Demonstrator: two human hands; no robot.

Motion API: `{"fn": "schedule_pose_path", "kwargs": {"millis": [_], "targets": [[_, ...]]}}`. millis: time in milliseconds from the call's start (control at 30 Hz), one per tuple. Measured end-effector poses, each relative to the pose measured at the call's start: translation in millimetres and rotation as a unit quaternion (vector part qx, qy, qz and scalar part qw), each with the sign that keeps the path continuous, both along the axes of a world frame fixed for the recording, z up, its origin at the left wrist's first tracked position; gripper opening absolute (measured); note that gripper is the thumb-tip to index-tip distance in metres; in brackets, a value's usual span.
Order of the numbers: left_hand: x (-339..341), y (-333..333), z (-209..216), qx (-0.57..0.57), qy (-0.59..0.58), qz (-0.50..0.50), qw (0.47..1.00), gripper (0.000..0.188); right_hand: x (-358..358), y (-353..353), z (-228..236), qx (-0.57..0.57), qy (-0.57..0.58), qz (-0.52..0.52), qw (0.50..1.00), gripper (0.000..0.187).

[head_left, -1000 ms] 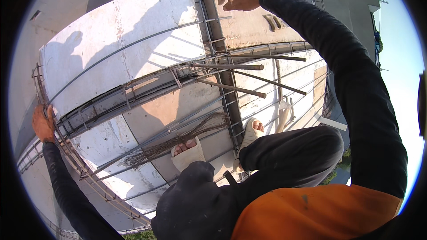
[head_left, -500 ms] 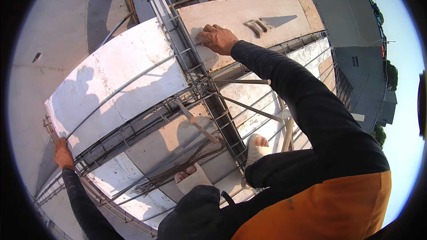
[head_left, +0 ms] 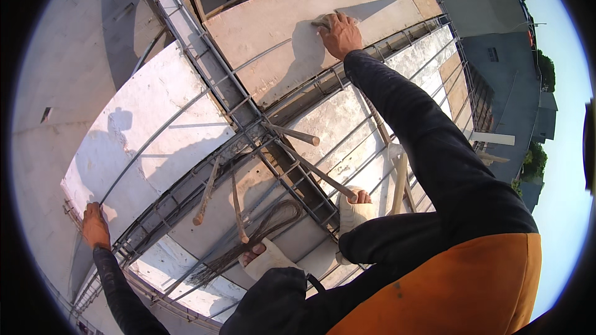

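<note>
Head view: I see the right arm coming in from the lower right in a black sleeve, reaching up across the work, the right hand [head_left: 341,36] palm down with bent fingers over the handle of a handsaw [head_left: 367,9]. The saw lies flat on the tan board [head_left: 267,65], its grey blade pointing right, away from the fingers; whether they are clamped on the handle I cannot tell. The left arm stretches up from the lower left, and the left hand [head_left: 95,228] rests at the lower left corner of the white board [head_left: 149,127], near the end of a thin curved bar [head_left: 162,142] (I can't make out whether its fingers are closed on anything).

I count one saw, one bundle of thin wire [head_left: 257,236], two sandalled feet, and four sticks [head_left: 210,193] around the place where two rebar cages [head_left: 251,127] cross. A pale pole [head_left: 400,180] leans beside the farther foot.

The boards are scuffed and stained, sunlit, with shadows thrown across them. It is outdoors: a grey wall [head_left: 503,96], trees [head_left: 535,160] and pale blue sky stand along the right side.
</note>
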State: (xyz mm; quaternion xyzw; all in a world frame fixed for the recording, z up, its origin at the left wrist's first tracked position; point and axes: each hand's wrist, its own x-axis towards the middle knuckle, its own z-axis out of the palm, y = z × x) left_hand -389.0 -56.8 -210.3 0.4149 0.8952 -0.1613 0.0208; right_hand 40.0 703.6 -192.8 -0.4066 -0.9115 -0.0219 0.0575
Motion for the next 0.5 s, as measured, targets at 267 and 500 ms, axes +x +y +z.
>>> {"fn": "schedule_pose_path", "kwargs": {"millis": [267, 500], "targets": [[22.7, 74.6, 19.2, 0.026, -0.072, -0.025, 0.997, 0.018, 25.6, 41.2, 10.2, -0.001, -0.109, -0.003, 0.994, 0.054], [69.9, 150.7, 31.4, 0.125, -0.129, -0.04, 0.983, 0.028, 129.9, 24.1, 96.6, 0.025, -0.137, 0.023, 0.99, 0.045]]}}
